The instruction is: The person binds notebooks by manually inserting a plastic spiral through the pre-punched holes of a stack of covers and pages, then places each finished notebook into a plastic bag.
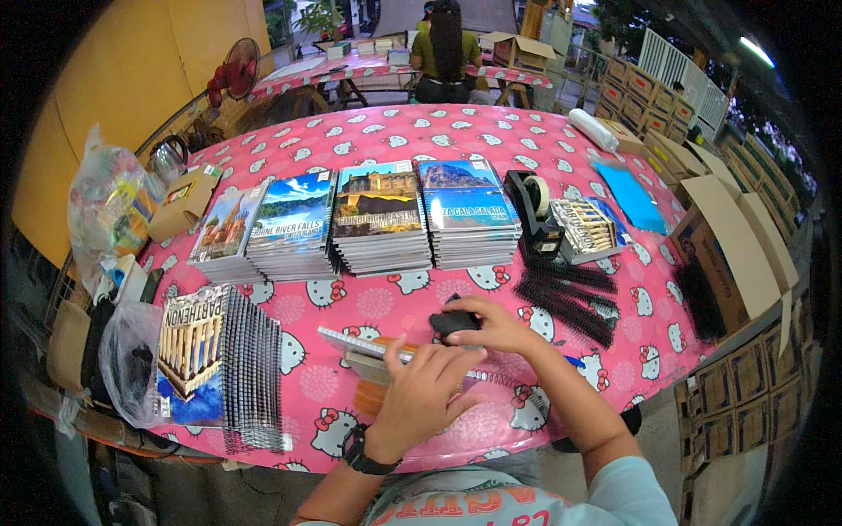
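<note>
A notebook stands on edge, tilted, near the front of the table, with an orange-brown block against its near side. My left hand is closed over the notebook's right end, a black watch on its wrist. Just beyond, my right hand grips a hand-sized black object whose kind I cannot make out. A thin spiral coil trails from the notebook's end, beneath my right forearm. To the left lies a stack of coil-bound notebooks with a temple on the cover.
Several notebook stacks line the middle of the pink table. Right of them are a tape dispenser, black coils, a blue sheet and an open carton. Plastic bags crowd the left edge. A person sits at a farther table.
</note>
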Demonstrator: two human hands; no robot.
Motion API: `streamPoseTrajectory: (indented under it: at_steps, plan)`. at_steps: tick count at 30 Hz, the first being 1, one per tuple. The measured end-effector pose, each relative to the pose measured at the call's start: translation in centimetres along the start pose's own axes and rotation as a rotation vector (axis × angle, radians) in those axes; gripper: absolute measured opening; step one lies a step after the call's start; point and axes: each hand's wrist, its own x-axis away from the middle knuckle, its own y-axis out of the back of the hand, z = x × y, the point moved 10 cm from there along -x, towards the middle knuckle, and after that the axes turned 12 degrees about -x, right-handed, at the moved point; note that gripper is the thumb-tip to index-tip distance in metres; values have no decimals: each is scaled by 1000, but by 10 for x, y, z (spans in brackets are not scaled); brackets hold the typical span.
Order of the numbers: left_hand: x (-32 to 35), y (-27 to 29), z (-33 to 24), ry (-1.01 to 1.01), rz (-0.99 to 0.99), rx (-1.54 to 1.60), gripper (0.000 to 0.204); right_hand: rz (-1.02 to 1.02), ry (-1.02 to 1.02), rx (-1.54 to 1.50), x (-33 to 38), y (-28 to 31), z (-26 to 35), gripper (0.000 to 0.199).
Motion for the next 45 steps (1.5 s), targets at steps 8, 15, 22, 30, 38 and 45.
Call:
streamPoseTrajectory:
  at_steps: [8,15,22,30,38,45]
  plan:
    - [-2,14,4,80,-112,87,23,85,-120,-636,54,12,-21,74]
    - [-2,13,24,113,-34,5,38,167,3,-394,39,13,41,82]
    - [10,15,46,227,-89,29,45,56,171,-165,31,42,106,39]
    - [6,22,42,173,-126,79,38,256,120,-553,50,-12,70,49]
    - [2,20,43,87,-62,182,29,182,283,-328,56,-9,107,41]
    - [3,17,45,91,-39,179,32,293,458,-435,58,-10,138,48]
